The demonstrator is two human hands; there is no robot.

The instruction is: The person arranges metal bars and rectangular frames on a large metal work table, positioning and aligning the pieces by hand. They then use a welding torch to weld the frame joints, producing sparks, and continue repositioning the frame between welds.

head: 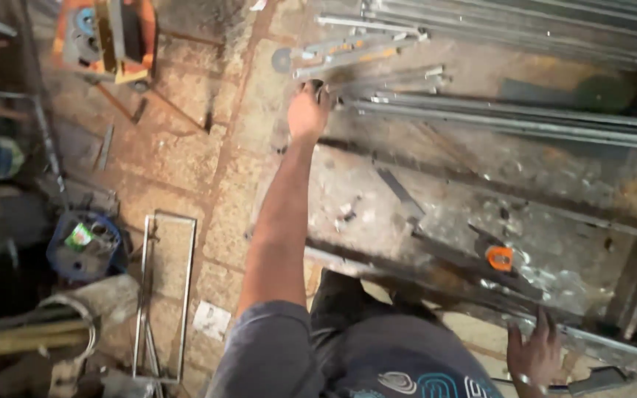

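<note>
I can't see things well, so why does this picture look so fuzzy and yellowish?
Head view: the whole frame is soft, with warm orange-tinted light. The left hand, reaching far out to the metal bars, is smeared, so its grip is unclear. Glare shines off the worn table. The left edge sinks into dark shadow, and the right hand sits dim near the bottom.

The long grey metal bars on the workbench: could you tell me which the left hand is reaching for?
The short loose bars at the bundle's near end; left hand touches their tips.
</note>
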